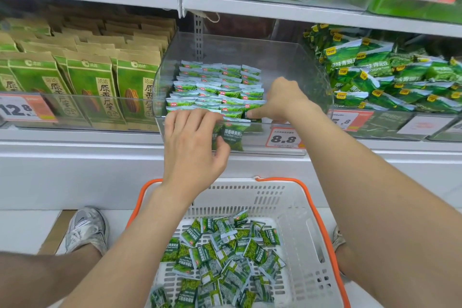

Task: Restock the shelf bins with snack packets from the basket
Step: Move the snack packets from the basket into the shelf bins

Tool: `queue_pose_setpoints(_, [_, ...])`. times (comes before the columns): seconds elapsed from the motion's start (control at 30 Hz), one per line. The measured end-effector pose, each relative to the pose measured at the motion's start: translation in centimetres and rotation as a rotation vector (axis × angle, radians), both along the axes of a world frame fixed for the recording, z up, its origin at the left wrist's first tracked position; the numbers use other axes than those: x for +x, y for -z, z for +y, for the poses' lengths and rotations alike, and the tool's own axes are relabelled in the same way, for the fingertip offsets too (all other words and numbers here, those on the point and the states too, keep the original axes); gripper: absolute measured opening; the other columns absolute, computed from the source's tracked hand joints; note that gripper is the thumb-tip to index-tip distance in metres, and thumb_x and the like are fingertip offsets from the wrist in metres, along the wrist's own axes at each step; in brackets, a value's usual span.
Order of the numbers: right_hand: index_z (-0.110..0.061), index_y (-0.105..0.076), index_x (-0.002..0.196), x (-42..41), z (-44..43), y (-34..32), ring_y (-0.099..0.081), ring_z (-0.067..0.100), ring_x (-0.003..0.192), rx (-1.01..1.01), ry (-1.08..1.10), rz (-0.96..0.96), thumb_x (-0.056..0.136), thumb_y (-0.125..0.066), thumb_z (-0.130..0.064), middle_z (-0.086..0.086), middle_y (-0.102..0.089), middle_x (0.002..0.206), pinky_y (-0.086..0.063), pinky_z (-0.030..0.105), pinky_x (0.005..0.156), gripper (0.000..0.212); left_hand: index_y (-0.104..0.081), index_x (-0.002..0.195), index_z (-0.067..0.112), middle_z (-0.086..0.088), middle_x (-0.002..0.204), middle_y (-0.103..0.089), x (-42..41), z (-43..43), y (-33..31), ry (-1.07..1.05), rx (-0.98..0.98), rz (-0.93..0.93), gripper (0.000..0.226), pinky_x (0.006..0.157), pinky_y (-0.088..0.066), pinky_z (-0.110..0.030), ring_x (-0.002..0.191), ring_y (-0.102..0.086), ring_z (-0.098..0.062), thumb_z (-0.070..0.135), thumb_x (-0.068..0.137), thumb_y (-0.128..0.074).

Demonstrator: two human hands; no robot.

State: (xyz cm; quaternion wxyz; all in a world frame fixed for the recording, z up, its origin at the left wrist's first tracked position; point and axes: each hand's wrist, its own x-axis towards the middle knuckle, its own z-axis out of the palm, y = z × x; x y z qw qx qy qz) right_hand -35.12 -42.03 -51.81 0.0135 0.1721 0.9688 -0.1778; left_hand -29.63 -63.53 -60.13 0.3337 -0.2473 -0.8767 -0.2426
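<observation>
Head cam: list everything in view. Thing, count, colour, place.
Clear bin: one, see-through, middle of shelf.
Packets in bin: many, green-white, upright rows.
Basket: one, white, orange handles, below the shelf.
Loose packets: many, green, heaped in basket.
Tall bags: several, tan-green, shelf left.
Piled bags: many, green, shelf right.
Price tags: several, white-orange, shelf fronts.
Shoe: one in full, grey, left of basket.
Left hand: fingers over bin's front rim; grip unclear.
Right hand: inside bin, one digit pressing front packets.

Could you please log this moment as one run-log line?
left hand at bin rim | right hand in bin, on packets | basket holds more
</observation>
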Motion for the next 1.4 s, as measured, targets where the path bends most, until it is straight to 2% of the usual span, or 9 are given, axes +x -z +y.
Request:
queue_pose_setpoints(0.1, [-0.008,-0.052,0.102,1.2,-0.4,-0.2,-0.061,0.038,0.097,0.117,-0.026,0.189,0.09,-0.076,-0.038,0.013,-0.058,0.101,-0.044,0.037,0.072,0.04,-0.061,0.126,0.008,-0.014,0.131,-0.057,0.5,0.3,0.5,0.022,0.072,0.05,0.043,0.114,-0.034,-0.053,0.125,-0.051,-0.039,0.01,0.083,-0.065])
queue_pose_setpoints(0.23, [-0.013,-0.064,0.099,5.8,-3.1,1.5,-0.063,0.035,0.083,0.163,-0.16,0.771,0.088,-0.055,-0.019,0.009,-0.067,0.086,-0.049,0.045,0.069,0.015,-0.057,0.105,0.012,-0.017,0.113,-0.057,2.0,1.1,2.8,-0.014,0.133,0.255,0.03,0.087,-0.042,-0.047,0.101,-0.058,-0.044,-0.003,0.08,-0.063])
queue_pose_setpoints(0.37, [-0.016,-0.065,0.087,11.4,-6.6,5.9,-0.06,0.025,0.064,0.063,-0.272,0.945,0.083,-0.057,-0.023,-0.003,-0.059,0.066,-0.045,0.036,0.054,0.011,-0.06,0.098,0.008,-0.01,0.092,-0.057,1.9,0.9,6.9,0.165,-0.058,0.004,0.016,0.067,-0.036,-0.039,0.083,-0.05,-0.033,0.007,0.083,-0.061])
queue_pose_setpoints(0.53, [-0.02,-0.064,0.092,13.8,-7.4,14.3,-0.061,0.028,0.054,0.11,-0.469,0.499,0.083,-0.052,-0.032,-0.003,-0.06,0.057,-0.051,0.034,0.052,0.019,-0.054,0.093,0.029,0.004,0.094,-0.063,2.8,-1.2,13.2,0.138,-0.455,-0.715,0.004,0.062,-0.043,-0.034,0.086,-0.066,-0.025,0.027,0.091,-0.056])
queue_pose_setpoints(0.7, [-0.016,-0.06,0.113,14.9,-7.4,20.4,-0.065,0.033,0.08,0.163,-0.628,-0.246,0.098,-0.052,-0.02,0.009,-0.066,0.091,-0.052,0.037,0.064,0.018,-0.056,0.094,0.023,0.001,0.092,-0.059,4.7,-3.8,20.0,0.042,-0.848,-1.054,0.005,0.074,-0.055,-0.038,0.085,-0.061,-0.024,0.027,0.097,-0.055])
queue_pose_setpoints(0.77, [-0.011,-0.058,0.103,15.6,-8.2,22.5,-0.061,0.031,0.08,0.146,-0.679,-0.589,0.099,-0.055,-0.012,0.011,-0.058,0.095,-0.05,0.039,0.065,0.005,-0.058,0.096,0.018,-0.001,0.089,-0.056,5.6,-4.8,22.2,0.017,-1.004,-1.188,0.01,0.075,-0.055,-0.038,0.084,-0.061,-0.024,0.027,0.099,-0.057])
queue_pose_setpoints(0.83, [-0.011,-0.047,0.082,16.3,-9.3,24.2,-0.054,0.029,0.072,0.14,-0.716,-0.757,0.099,-0.055,-0.007,0.009,-0.049,0.086,-0.047,0.039,0.062,0.019,-0.064,0.113,0.011,-0.002,0.09,-0.057,6.3,-5.8,24.3,0.02,-1.1,-1.329,0.018,0.082,-0.058,-0.039,0.089,-0.065,-0.025,0.023,0.102,-0.057])
queue_pose_setpoints(1.2, [-0.012,-0.051,0.099,16.4,-11.7,25.9,-0.049,0.02,0.065,0.089,-0.758,-0.653,0.102,-0.047,-0.008,0.005,-0.048,0.083,-0.042,0.036,0.056,0.006,-0.054,0.144,0.009,-0.009,0.141,-0.059,7.5,-7.4,28.1,0.097,-1.374,-1.508,0.044,0.102,-0.047,-0.037,0.123,-0.06,-0.029,0.023,0.103,-0.06])
queue_pose_setpoints(1.4, [-0.008,-0.06,0.114,16.4,-11.3,26.3,-0.064,0.028,0.084,0.045,-0.723,-0.675,0.102,-0.051,-0.011,0.011,-0.062,0.101,-0.049,0.036,0.062,0.016,-0.063,0.122,0.01,-0.006,0.117,-0.069,8.0,-7.9,28.3,0.132,-1.286,-1.533,0.044,0.087,-0.057,-0.036,0.104,-0.069,-0.028,0.032,0.088,-0.081])
